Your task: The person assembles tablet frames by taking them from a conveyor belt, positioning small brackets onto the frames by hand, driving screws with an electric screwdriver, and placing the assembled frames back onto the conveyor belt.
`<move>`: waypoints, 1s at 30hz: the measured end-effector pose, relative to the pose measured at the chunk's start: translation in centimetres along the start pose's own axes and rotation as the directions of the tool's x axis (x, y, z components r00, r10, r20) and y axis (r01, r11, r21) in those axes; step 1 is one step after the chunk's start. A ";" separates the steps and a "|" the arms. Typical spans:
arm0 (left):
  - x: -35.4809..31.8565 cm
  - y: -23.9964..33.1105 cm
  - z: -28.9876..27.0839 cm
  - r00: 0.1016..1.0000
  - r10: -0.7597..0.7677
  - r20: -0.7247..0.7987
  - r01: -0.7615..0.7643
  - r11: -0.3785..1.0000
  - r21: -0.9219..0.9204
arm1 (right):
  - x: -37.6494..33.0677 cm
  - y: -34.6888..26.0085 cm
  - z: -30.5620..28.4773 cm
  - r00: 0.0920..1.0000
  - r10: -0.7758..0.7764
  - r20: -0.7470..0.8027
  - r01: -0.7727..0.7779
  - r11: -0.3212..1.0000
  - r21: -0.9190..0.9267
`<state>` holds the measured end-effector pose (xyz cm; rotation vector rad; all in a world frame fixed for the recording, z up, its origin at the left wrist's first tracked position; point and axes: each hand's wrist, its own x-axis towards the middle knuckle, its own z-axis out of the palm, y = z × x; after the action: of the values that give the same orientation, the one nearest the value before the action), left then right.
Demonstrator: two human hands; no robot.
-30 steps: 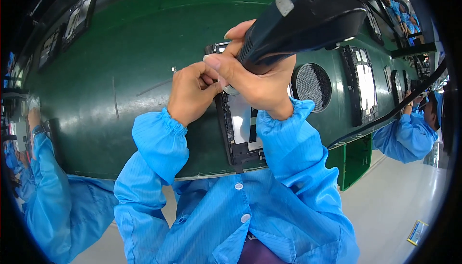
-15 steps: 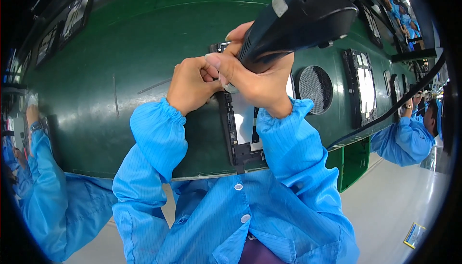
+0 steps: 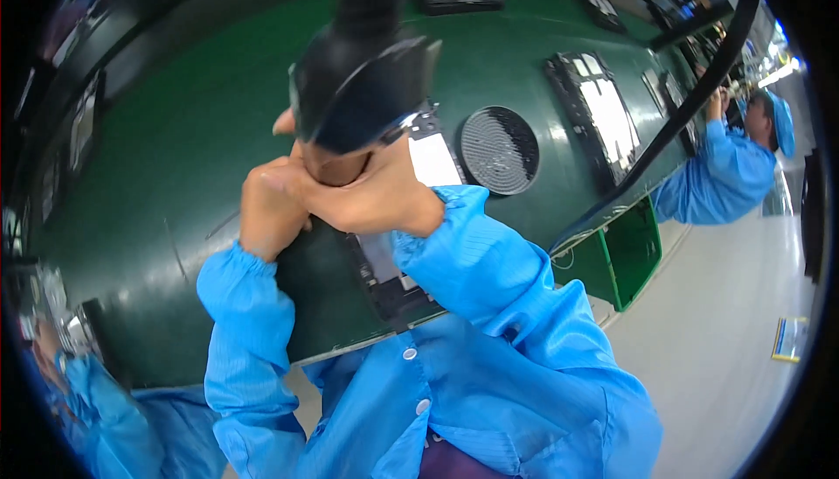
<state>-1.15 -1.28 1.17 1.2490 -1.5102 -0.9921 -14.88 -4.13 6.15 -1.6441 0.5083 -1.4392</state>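
My right hand [image 3: 376, 195] is wrapped around a bulky black hand-held electric tool [image 3: 363, 90], which stands nearly upright; its upper part is blurred and its tip is hidden. Pressed against it is my left hand [image 3: 275, 208], its fingers curled, with whatever they may hold out of sight. Beneath my hands and right sleeve lies a flat black-framed device panel [image 3: 389, 282] with white and grey areas, partly covered. Just right of the panel sits a round black dish [image 3: 500, 151] with a gridded inside.
Another black-framed panel [image 3: 603, 112] lies to the right, near a thick black cable [image 3: 690, 121]. A green bin [image 3: 634, 252] stands beyond the table's front edge. Co-workers in blue sit at right [image 3: 725, 169] and left [image 3: 114, 409]. Thin dark strips [image 3: 223, 225] lie left of my hands.
The whole view has turned and shifted. The black tool has swung from leaning right to nearly upright, and my right hand has turned with it. Both hands stay together by the panel.
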 end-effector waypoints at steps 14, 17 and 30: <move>0.2 2.3 -0.1 0.867 -0.497 0.048 0.493 0.867 0.068 | -0.2 -1.4 -13.8 0.910 0.093 -0.405 -0.114 0.993 -0.028; 0.1 2.1 -0.2 0.865 -0.499 0.061 0.494 0.866 0.073 | -0.4 -1.0 -14.0 0.915 0.093 -0.394 -0.120 0.992 -0.045; 0.1 1.5 -0.7 0.867 -0.486 0.109 0.481 0.874 0.072 | -0.5 -0.3 -14.2 0.933 0.092 -0.349 -0.130 0.988 -0.086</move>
<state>-0.89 -1.13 2.77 1.6728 -1.3375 -1.3894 -28.37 -8.42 5.45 -1.4220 0.8770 -1.6463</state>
